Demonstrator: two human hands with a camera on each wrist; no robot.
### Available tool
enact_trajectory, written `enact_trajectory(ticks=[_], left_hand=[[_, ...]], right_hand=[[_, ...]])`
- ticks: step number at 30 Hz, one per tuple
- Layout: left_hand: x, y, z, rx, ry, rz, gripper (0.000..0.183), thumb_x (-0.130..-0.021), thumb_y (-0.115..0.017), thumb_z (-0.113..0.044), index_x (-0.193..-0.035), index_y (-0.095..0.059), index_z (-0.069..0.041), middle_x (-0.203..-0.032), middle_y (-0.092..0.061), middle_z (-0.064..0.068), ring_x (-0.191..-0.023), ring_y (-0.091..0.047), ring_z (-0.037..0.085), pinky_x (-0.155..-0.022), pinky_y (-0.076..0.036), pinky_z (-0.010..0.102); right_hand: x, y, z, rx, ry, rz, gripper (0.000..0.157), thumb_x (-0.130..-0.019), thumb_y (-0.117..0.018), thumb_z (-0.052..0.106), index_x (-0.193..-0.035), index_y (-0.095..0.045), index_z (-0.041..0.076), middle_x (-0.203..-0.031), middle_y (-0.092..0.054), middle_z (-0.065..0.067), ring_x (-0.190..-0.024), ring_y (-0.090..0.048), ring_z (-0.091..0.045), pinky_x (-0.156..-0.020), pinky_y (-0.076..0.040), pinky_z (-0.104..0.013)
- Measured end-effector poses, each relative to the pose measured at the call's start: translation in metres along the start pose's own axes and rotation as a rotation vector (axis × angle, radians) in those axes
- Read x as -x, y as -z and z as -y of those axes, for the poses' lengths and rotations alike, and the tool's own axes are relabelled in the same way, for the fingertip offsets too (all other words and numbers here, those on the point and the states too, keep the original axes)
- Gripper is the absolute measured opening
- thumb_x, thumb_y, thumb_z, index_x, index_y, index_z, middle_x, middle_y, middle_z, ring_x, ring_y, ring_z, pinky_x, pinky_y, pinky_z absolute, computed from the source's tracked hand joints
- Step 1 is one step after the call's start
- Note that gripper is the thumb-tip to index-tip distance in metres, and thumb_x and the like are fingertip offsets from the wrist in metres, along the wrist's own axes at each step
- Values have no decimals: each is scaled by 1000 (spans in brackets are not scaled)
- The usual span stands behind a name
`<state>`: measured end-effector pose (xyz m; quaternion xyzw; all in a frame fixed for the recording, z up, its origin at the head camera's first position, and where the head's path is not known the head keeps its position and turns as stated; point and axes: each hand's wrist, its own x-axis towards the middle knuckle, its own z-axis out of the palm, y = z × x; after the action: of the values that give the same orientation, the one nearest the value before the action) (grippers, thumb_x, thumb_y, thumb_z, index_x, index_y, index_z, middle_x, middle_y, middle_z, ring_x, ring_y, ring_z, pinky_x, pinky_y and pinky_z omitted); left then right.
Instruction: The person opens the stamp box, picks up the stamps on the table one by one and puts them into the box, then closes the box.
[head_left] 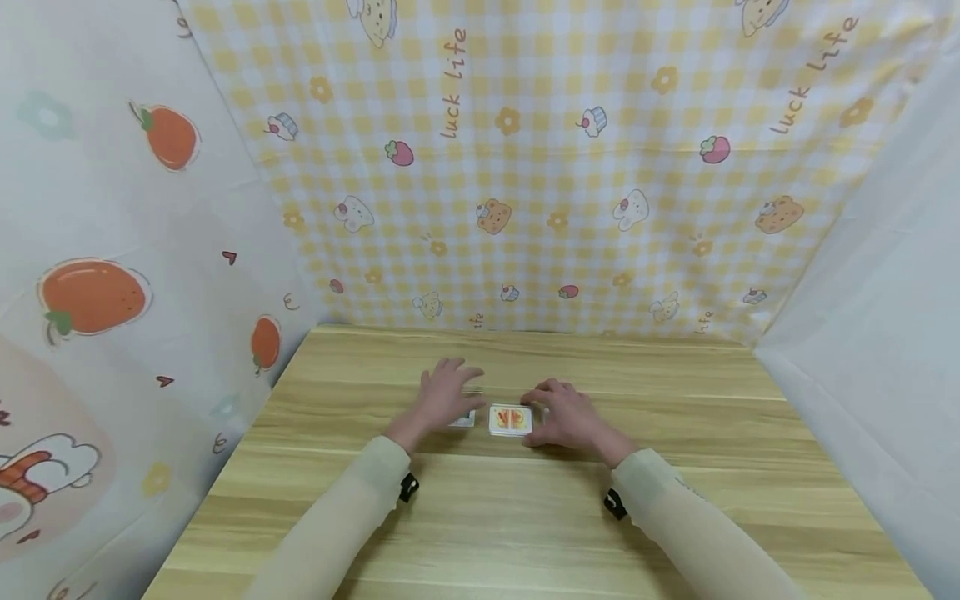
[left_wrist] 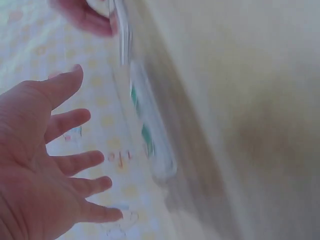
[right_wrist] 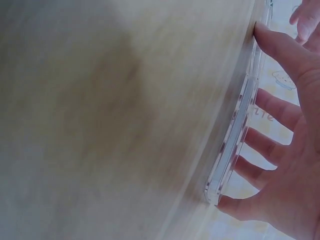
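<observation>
My left hand (head_left: 447, 396) hovers over a clear-edged tile with spread, relaxed fingers and holds nothing. That left tile (head_left: 463, 419) is partly covered by the hand; green marks show on it in the left wrist view. A flat picture tile (head_left: 510, 420) with orange artwork and a clear border lies between my hands. At its right end, thumb and forefinger of my right hand (head_left: 564, 414) pinch it at the near and far edges. Under the right palm, a third clear tile (right_wrist: 230, 145) lies mostly hidden in the head view, in line with the others.
Wood-grain tabletop (head_left: 510, 525) surrounds the tiles. A yellow checked cloth (head_left: 540, 250) hangs along the back edge, a white cloth with fruit prints (head_left: 187, 250) at the left and a plain white one (head_left: 877, 275) at the right. Dark straps (head_left: 615, 504) hang at the sleeve cuffs.
</observation>
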<state>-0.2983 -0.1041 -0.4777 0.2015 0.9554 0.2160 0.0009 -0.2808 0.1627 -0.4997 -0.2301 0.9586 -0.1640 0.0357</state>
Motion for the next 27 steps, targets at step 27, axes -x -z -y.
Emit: enact_trajectory(ticks=[27], left_hand=[[-31,14,78,100,21,153,64,-89,-77,-40,-143,-57,-12,-156,-29,30,-144,-17,54,-104,-13,80]], right_hand=[[4,2,3,38,-5,46,84,-75,-78,67,-147,-53,29,-145,-47,-4,-131,-44,-34,-100,-33,-67]])
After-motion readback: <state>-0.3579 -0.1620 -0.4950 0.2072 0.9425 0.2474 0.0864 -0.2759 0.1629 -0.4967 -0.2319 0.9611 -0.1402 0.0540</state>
